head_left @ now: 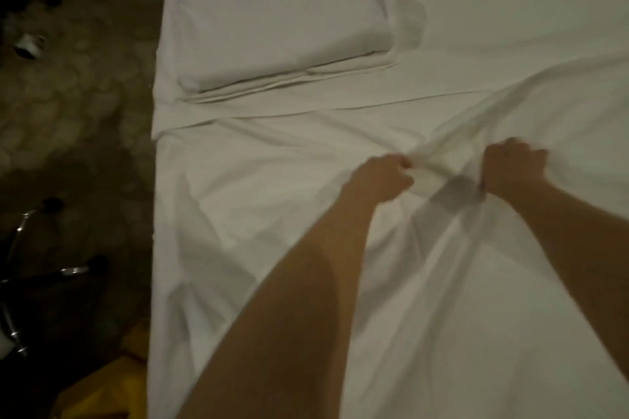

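Note:
A white sheet [258, 201] covers the bed and is bunched into ridges near the middle. My left hand [381, 177] grips a fold of the sheet with curled fingers. A short way to the right, my right hand [514, 163] grips another gathered part of the same sheet. Wrinkles fan out from both hands toward the far right. Both bare forearms reach in from the bottom of the view.
A white pillow [272, 17] lies at the head of the bed, far left. The bed's left edge [155, 214] drops to a dim patterned floor. A chair base with chrome legs [20, 269] and a yellow cloth [109, 391] lie on that floor.

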### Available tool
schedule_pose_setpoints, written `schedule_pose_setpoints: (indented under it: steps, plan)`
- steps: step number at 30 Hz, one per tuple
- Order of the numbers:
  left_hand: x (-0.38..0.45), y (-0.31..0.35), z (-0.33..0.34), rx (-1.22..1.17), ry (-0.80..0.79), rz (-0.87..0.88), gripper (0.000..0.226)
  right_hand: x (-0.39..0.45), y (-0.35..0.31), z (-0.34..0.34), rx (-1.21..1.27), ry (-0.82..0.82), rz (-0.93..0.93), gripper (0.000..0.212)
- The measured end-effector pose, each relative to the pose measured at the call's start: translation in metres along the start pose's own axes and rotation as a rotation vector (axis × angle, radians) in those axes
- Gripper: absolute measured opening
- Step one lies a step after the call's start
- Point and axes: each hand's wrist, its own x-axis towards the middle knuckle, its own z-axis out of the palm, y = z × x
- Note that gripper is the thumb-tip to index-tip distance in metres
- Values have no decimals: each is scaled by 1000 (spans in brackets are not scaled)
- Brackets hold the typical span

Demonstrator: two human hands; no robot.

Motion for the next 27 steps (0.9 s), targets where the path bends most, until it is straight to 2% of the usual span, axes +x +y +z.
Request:
schedule_pose_setpoints:
  steps: [2,4,5,7,9,11,13,16,18,20,21,24,27]
  plan:
    - [3,-29,-27,30,135,11,30,1,-11,-13,-161,-110,63,43]
    - [5,-60,-42,177,253,24,36,3,-25,-27,-275,-153,109,45]
    - [6,-73,-46,223,244,28,44,5,-35,-34,-220,-115,102,41]
    - [8,-93,-51,262,192,28,53,11,-61,-49,66,42,44,37]
    - [15,-101,-57,239,175,25,46,12,-87,-59,322,208,-100,39]
    - [18,-108,-65,229,156,29,35,9,-106,-62,393,309,-287,47]
    - [17,-118,-77,218,198,6,36,14,-112,-62,371,239,-377,51]
    - [14,-144,-94,245,280,-42,50,23,-112,-69,311,-24,-326,36]
    - [11,-158,-106,250,239,-42,35,29,-111,-78,446,-128,-248,23]
    - [8,-166,-118,255,188,0,19,36,-107,-85,550,-140,-223,16]
    - [6,-167,-123,277,174,22,18,39,-104,-88,590,-127,-231,16]
    - [1,-178,-129,307,174,11,35,45,-101,-90,681,-102,-239,22]
    - [2,-185,-132,271,106,-65,27,52,-104,-96,710,-251,-165,26]
